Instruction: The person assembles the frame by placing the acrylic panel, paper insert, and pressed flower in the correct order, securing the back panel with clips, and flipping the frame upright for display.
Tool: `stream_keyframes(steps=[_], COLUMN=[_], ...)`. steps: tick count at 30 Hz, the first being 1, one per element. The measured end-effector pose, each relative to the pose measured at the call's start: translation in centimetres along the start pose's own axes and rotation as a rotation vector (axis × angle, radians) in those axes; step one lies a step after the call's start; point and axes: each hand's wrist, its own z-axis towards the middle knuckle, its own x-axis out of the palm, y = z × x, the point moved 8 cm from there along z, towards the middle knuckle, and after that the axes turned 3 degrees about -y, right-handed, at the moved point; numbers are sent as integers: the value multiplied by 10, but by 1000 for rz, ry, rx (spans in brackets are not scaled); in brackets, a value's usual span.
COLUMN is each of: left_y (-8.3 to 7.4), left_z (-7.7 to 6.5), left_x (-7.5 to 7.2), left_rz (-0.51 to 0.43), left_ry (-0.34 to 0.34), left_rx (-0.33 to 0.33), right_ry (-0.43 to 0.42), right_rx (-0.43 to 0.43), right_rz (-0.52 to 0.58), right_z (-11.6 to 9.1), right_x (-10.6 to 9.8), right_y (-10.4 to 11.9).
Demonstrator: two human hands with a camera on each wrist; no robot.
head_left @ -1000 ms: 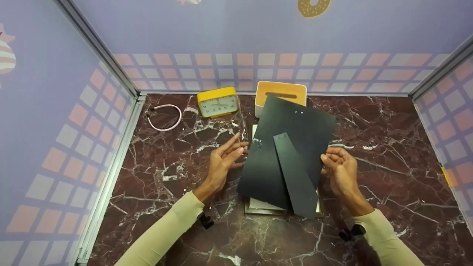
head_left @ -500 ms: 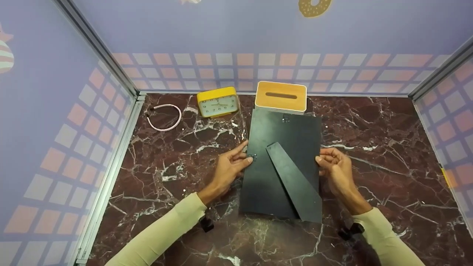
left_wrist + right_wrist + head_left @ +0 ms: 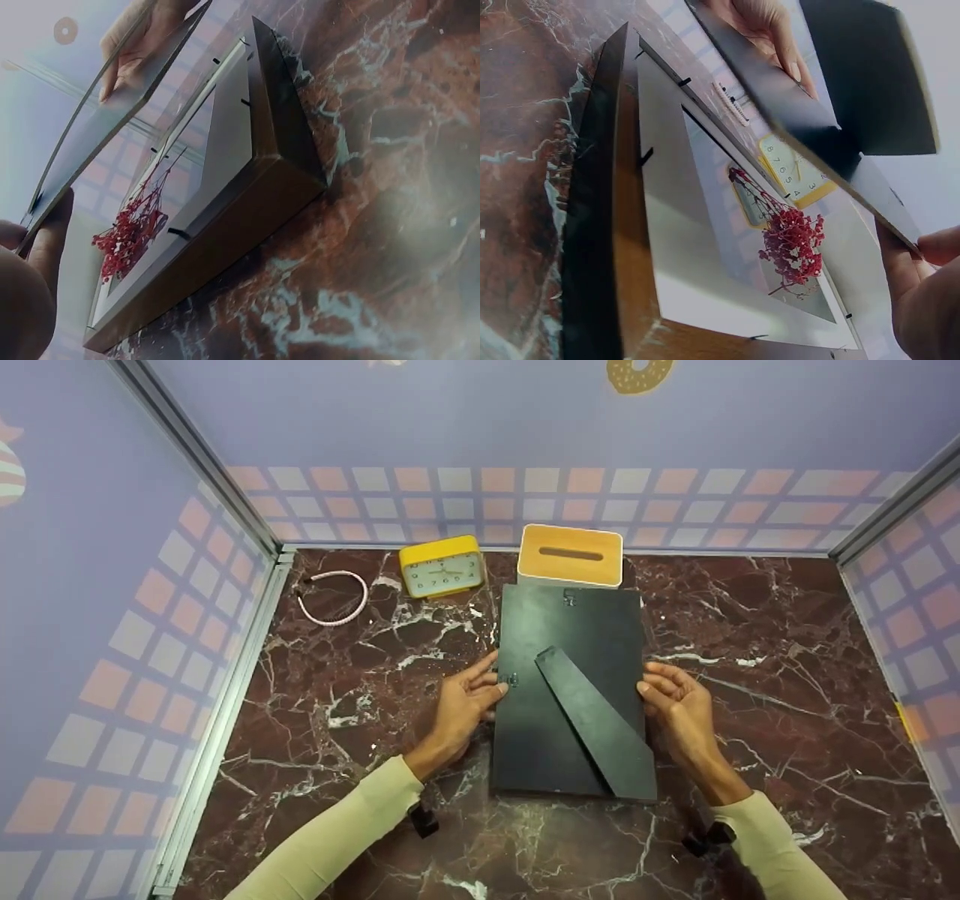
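Note:
A black picture-frame backing board (image 3: 525,742) with a slanting easel leg (image 3: 596,727) is held level by its two long sides. My left hand (image 3: 465,709) pinches the left edge, thumb on top. On the opposite edge, my right hand (image 3: 684,716) pinches it the same way. Beneath the board, with a gap between, the picture frame (image 3: 289,176) lies on the table; from the head the board covers it. Inside the frame a white mat (image 3: 679,240) surrounds a clear pane with a sprig of red dried flowers (image 3: 791,240). Small black tabs stick out along the frame's inner edges.
A tissue box (image 3: 570,566) with a wooden lid stands just behind the board. To its left is a yellow alarm clock (image 3: 442,570), and farther left lies a pale headband (image 3: 364,596). Patterned walls (image 3: 450,435) enclose the marbled table (image 3: 787,675).
The backing board has turned from tilted to nearly straight and come down over the frame, covering it from above. My left hand, apart from the board at first, has taken hold of its left edge.

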Motion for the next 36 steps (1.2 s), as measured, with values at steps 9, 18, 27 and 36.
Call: stream_keyframes(steps=[9, 18, 27, 36], left_y=[20, 31, 32, 26], left_z=[-8, -15, -9, -3], left_x=[-5, -3, 1, 9], left_rz=[-34, -17, 32, 109], left_ry=[-101, -108, -94, -121], left_rx=[-89, -126, -140, -41], right_ry=[42, -6, 23, 46], right_rx=[7, 57, 66, 56], right_rz=[-30, -96, -206, -340], right_z=[-12, -18, -20, -14], right_x=[-4, -16, -25, -27], right_y=[-12, -21, -21, -19])
